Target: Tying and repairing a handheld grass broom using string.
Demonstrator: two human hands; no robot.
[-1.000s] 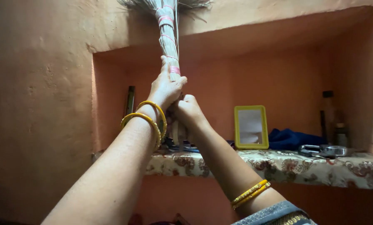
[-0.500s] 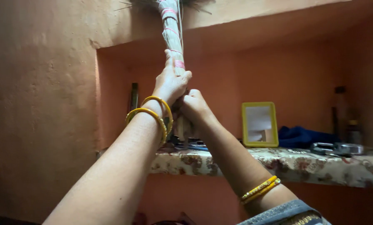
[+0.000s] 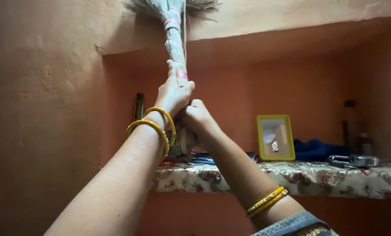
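Observation:
A straw broom with pink bindings stands upright, its bristles against the orange wall above a recessed niche. My left hand grips the broom's handle higher up. My right hand grips it just below, touching the left. Both wrists carry yellow bangles. The lower end of the handle is hidden behind my hands.
The niche shelf has a floral cloth. On it stand a yellow-framed mirror, a blue cloth, a metal object, dark bottles at the right, and a dark stick at the left.
The broom and both hands rose slightly and then came back down; the view shifted a little. The grip on the handle stayed the same.

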